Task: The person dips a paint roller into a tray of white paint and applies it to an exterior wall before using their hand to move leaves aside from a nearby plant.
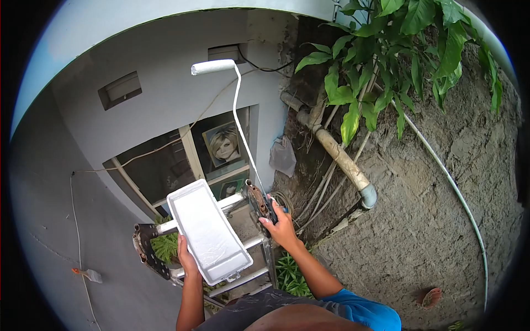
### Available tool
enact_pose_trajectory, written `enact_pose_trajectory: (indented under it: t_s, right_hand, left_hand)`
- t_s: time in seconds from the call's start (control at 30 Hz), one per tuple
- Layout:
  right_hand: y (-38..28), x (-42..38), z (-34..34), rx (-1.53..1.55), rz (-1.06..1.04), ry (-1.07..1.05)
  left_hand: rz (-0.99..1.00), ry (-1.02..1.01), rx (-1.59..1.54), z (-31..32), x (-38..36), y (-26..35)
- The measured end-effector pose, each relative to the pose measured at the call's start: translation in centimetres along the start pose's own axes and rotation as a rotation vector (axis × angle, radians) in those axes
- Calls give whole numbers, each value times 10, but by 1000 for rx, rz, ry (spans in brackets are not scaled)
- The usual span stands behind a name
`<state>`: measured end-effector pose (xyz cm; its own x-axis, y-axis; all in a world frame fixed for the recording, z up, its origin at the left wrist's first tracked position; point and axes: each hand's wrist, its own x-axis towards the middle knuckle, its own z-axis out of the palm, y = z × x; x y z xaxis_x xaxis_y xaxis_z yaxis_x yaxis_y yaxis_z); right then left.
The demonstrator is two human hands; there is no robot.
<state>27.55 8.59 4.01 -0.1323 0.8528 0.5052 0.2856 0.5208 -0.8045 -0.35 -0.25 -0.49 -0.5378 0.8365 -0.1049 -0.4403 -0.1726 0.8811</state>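
The left hand (pixel 188 260) clasps a paint tray (pixel 208 229); right of it, the right hand (pixel 282 226) grips a paint roller (pixel 213 67).

Smooth plastic tray (pixel 225 270), rough wall (pixel 403 187)

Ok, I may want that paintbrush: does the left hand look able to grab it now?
Probably not: the left hand is holding the white tray, and in this view the ladder's dark end lies between it and the paintbrush.
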Motion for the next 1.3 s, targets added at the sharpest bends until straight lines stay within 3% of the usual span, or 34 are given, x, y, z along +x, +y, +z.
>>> enact_pose_trajectory:
  t_s: [0.27,0.43,0.97,1.1,1.3]
  right_hand:
    - [-3,0,1,-19,-37,51]
    - [-10,-3,0,-88,75,22]
    - [-15,-9,6,-53,126,127]
    - [-8,-10,10,-111,58,171]
    - [-9,-9,11,-97,64,179]
  left_hand:
    - [-5,-20,6,-18,12,-18]
    - [-32,1,-21,-4,1,-3]
    - [-40,-96,-78,-4,5,-8]
    - [-21,-175,-105,-3,6,-3]
    - [-29,-123,-143,-2,4,-5]
